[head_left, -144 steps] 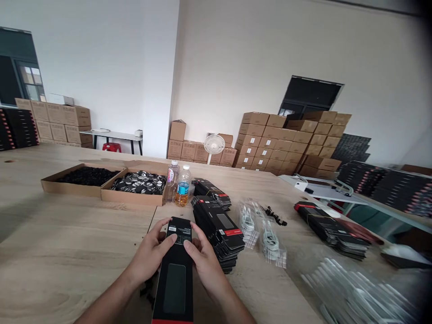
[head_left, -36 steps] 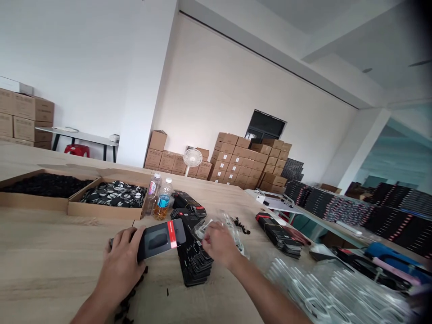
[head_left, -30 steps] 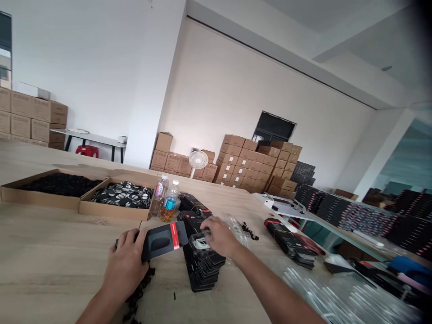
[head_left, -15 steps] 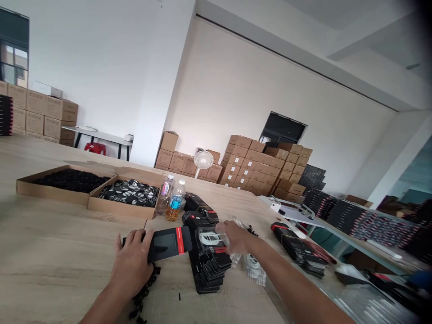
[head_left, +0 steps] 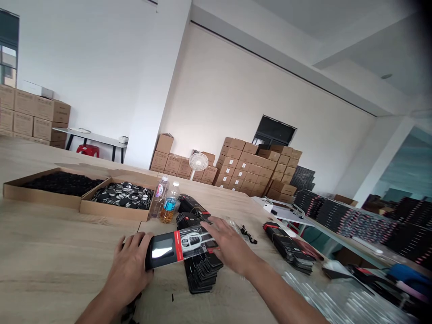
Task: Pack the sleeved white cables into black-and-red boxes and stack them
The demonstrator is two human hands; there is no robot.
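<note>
My left hand (head_left: pixel 131 261) is closed around the left end of a black box sleeve (head_left: pixel 163 250) with a window and a red band. At the sleeve's right end sits a clear plastic tray (head_left: pixel 206 237) with a coiled white cable (head_left: pixel 191 241) in it. My right hand (head_left: pixel 229 245) grips the tray's far end. Tray and sleeve are in line and touching; how far the tray reaches inside is not clear. Beneath them lies a stack of flat black sleeves (head_left: pixel 202 274). Small black pieces (head_left: pixel 130 310) lie below my left wrist.
Two cardboard trays stand at the left, one with black parts (head_left: pixel 64 183), one with black-and-white discs (head_left: pixel 123 195). Two bottles (head_left: pixel 169 204) stand beside them. Banded sleeves (head_left: pixel 288 247) and clear plastic trays (head_left: pixel 337 297) lie to the right. Stacked cartons (head_left: pixel 248 164) line the wall.
My right hand has brought the tray with the white cable left, against the sleeve's right end. My left hand keeps hold of the sleeve. The view has shifted slightly right.
</note>
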